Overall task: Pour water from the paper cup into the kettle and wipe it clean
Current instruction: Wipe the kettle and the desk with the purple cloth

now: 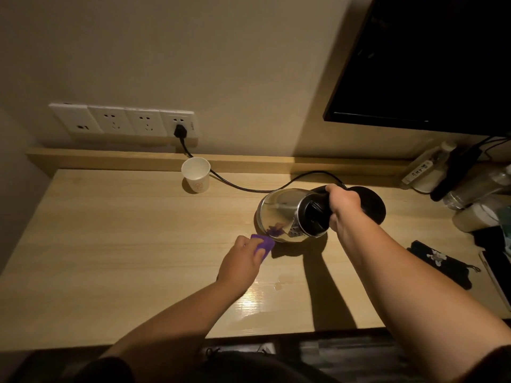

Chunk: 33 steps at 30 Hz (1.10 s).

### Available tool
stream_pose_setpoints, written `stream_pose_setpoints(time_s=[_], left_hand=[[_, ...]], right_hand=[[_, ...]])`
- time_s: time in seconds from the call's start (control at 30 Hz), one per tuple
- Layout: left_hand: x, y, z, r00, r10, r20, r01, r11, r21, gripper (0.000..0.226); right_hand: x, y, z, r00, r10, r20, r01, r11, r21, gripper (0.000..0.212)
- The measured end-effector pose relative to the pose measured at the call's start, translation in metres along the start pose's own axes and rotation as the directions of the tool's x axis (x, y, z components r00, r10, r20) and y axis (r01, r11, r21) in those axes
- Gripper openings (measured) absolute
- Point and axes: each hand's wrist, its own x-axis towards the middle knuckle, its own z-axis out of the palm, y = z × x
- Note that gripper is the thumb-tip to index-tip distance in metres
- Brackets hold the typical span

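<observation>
Here, right hand [343, 205] gripping tilted kettle [282, 214], left hand [243, 261] clutching purple cloth [264, 244], paper cup [195, 174] upright.

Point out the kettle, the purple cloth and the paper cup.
kettle [279, 210]: head view, on its shiny steel side.
purple cloth [264, 243]: head view, on the part showing past the left hand's fingers.
paper cup [197, 176]: head view, on its outer wall below the rim.

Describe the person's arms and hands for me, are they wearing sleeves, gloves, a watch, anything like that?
Both forearms are bare up to the bottom edge of the picture: no long sleeves show. The left hand and right hand wear no gloves, and no watch, bracelet or ring is visible on the wrists or fingers. Dark fabric at the bottom edge may be clothing, but it is too dim to tell.
</observation>
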Motion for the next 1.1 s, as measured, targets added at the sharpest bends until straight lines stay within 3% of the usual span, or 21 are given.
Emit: stream_pose_setpoints(time_s=[0.17, 0.2, 0.33, 0.53, 0.77, 0.83, 0.9, 0.97, 1.03, 1.1], left_hand=[[0.017, 0.000, -0.033, 0.994, -0.077, -0.077, 0.066, 0.989, -0.131, 0.035], [0.022, 0.002, -0.040, 0.992, -0.081, -0.092, 0.067, 0.986, -0.153, 0.035], [0.038, 0.012, -0.063, 0.988, -0.082, -0.134, 0.056, 0.981, -0.187, 0.035], [0.043, 0.020, -0.077, 0.988, -0.068, -0.137, 0.031, 0.967, -0.254, 0.036], [0.042, 0.015, -0.082, 0.993, -0.042, -0.106, 0.016, 0.970, -0.242, 0.034], [0.043, 0.013, -0.084, 0.994, -0.043, -0.101, 0.017, 0.970, -0.245, 0.034], [0.044, 0.014, -0.086, 0.994, -0.040, -0.103, 0.014, 0.970, -0.243, 0.034], [0.045, 0.015, -0.088, 0.994, -0.036, -0.101, 0.011, 0.971, -0.238, 0.035], [0.044, 0.016, -0.087, 0.995, -0.039, -0.094, 0.016, 0.972, -0.232, 0.036], [0.043, 0.017, -0.084, 0.995, -0.044, -0.086, 0.023, 0.973, -0.230, 0.036]], right_hand=[[-0.008, -0.001, 0.005, 1.000, 0.012, -0.029, -0.010, 0.998, 0.061, 0.008], [-0.010, -0.002, 0.005, 0.999, 0.010, -0.033, -0.008, 0.997, 0.071, 0.009], [-0.006, -0.003, 0.004, 0.999, 0.021, -0.023, -0.020, 0.998, 0.055, 0.052], [-0.012, -0.004, 0.005, 0.996, 0.086, -0.038, -0.083, 0.993, 0.080, 0.036], [-0.024, 0.012, -0.006, 0.965, 0.255, 0.067, -0.263, 0.939, 0.219, 0.027], [-0.029, 0.017, -0.010, 0.967, 0.239, 0.094, -0.252, 0.953, 0.170, 0.026], [-0.029, 0.025, -0.021, 0.982, 0.185, 0.047, -0.185, 0.983, -0.008, 0.030], [-0.026, 0.035, -0.032, 1.000, 0.013, -0.027, -0.020, 0.955, -0.295, 0.038], [-0.021, 0.044, -0.039, 0.966, -0.258, 0.015, 0.223, 0.802, -0.554, 0.051], [-0.017, 0.048, -0.038, 0.855, -0.470, 0.218, 0.488, 0.591, -0.642, 0.058]])
